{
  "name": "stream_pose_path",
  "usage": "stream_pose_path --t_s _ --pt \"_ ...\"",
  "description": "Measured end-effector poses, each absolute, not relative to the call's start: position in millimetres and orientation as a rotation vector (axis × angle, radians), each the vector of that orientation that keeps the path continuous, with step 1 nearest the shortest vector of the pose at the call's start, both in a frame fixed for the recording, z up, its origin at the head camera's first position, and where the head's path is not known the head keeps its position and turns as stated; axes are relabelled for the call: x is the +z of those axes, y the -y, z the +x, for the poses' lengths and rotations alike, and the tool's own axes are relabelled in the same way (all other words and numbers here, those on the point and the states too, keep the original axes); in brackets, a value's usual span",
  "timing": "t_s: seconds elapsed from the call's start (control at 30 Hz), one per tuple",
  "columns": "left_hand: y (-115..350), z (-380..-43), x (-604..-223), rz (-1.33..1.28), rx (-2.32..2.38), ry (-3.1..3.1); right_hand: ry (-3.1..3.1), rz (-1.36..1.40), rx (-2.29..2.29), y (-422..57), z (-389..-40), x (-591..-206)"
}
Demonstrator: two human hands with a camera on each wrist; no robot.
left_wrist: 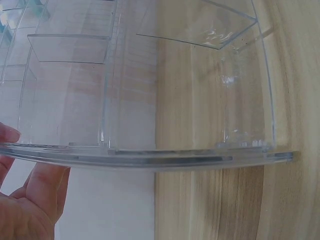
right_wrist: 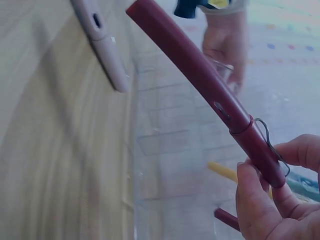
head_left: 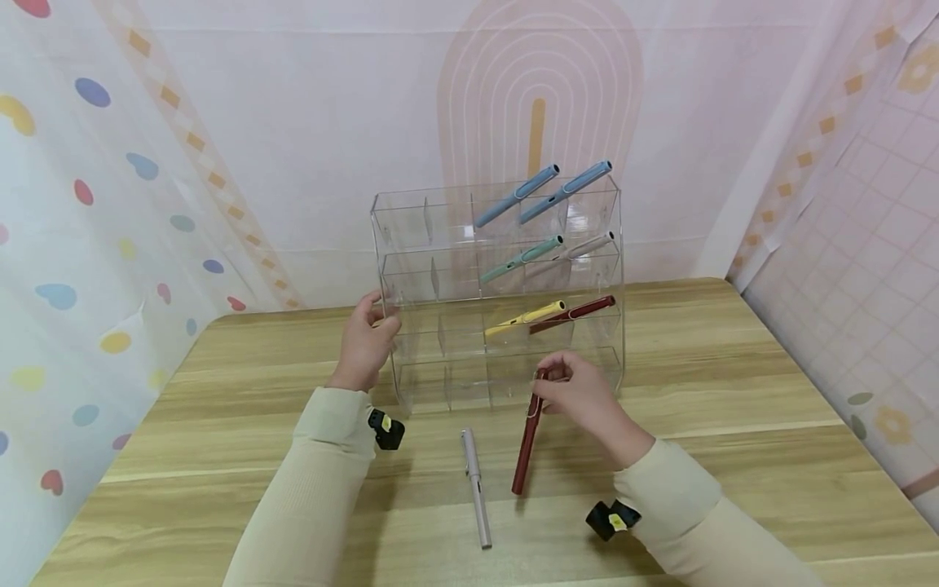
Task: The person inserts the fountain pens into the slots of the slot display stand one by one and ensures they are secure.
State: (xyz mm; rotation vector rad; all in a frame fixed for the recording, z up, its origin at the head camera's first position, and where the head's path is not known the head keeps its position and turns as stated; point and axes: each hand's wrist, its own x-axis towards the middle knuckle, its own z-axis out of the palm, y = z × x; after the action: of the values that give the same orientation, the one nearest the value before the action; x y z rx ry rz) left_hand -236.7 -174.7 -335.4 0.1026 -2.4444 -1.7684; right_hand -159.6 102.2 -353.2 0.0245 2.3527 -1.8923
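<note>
A clear acrylic pen rack (head_left: 460, 373) with stepped, divided tiers stands on the table. My left hand (head_left: 367, 344) grips its left side panel; in the left wrist view the thumb (left_wrist: 9, 133) lies on the inner face and the fingers behind it. My right hand (head_left: 583, 399) pinches a dark red pen (head_left: 526, 448) by its clip end, in front of the rack's lowest tier. The pen's other end points down toward me. Left of that pen, a silver-grey pen (head_left: 477, 493) lies on the table.
Tilted in the rack's middle and right compartments are blue pens (head_left: 565, 193), a green pen (head_left: 519, 261), a grey pen (head_left: 587, 246), a yellow pen (head_left: 524, 319) and another dark red pen (head_left: 575, 314). A patterned curtain (head_left: 330, 122) hangs behind the wooden table (head_left: 734, 424).
</note>
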Motion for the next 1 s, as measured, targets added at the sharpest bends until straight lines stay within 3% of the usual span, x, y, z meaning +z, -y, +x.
stream_pose_path --t_s 1.0 --pt "175 -235 -334 0.103 -1.792 2.442 -2.068 0.323 -2.726 -122 -166 -340"
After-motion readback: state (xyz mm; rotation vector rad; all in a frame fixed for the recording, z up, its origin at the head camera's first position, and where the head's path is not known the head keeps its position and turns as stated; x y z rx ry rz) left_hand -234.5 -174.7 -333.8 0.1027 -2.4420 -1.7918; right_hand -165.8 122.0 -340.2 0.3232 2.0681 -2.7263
